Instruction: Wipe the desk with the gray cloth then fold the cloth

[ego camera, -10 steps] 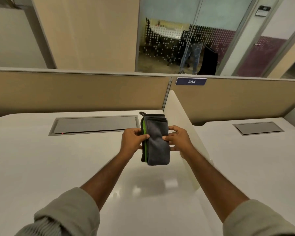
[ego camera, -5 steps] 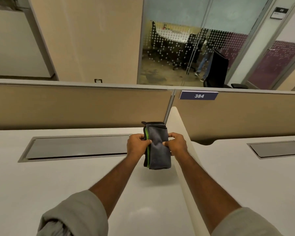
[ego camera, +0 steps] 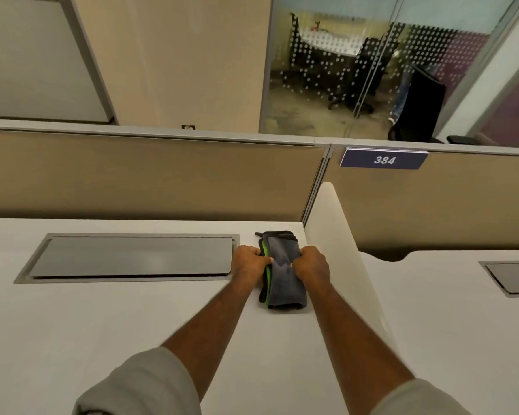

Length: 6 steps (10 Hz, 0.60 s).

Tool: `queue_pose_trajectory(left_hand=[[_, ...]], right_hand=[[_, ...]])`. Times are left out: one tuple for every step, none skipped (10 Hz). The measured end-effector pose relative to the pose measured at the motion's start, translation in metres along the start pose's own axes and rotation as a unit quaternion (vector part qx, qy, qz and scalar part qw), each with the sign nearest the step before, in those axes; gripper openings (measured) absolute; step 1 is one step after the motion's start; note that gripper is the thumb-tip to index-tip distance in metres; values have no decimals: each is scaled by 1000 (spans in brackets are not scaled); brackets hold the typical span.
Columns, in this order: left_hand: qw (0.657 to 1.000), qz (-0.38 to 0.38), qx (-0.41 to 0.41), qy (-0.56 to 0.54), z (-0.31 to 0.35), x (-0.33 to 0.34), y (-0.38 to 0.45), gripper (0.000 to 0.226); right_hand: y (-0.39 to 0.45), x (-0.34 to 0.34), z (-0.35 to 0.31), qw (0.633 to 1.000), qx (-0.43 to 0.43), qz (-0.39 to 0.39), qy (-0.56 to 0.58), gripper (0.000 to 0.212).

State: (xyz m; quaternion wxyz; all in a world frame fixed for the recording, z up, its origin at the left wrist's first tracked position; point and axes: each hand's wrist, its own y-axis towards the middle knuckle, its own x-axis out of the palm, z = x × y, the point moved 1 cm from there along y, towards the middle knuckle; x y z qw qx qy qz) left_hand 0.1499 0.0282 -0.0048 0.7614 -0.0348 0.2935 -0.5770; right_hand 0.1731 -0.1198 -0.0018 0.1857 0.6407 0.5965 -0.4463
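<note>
The cloth, folded into a narrow gray bundle with a green edge on its left, lies on the desk at the foot of the divider, its long axis running away from the person. The left hand and right hand flank it, fingers curled shut on its long edges. Both are equally near. Left of the cloth sits the hatch. The folding looks nearly done; letting go seems next.

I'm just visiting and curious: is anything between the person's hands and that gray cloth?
Nothing visible. The left hand and right hand already grip the folded gray cloth from either side on the white desk.
</note>
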Motion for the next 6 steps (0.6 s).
queue_pose_trajectory(left_hand=[[1000,-2,-8,4,-6,4,4,25],[1000,-4,-1,-7,-10,5,1,21],[999,-10,-1,-41,-11,3,-6,26],[999,-8,-3,-41,-4,-4,-14,38],[998,29,44,28,5,-16,-21,57],[990,65,119,33,9,-32,-35,54]], right_hand=[[-3,8,1,998,-13,33,-44,25],[-9,9,2,994,-29,50,-96,25],[-12,7,4,996,-29,36,-78,29],[-21,2,0,998,-35,21,-45,34],[-31,-4,-6,993,-80,45,-73,45],[-46,-10,-17,966,-202,66,-146,51]])
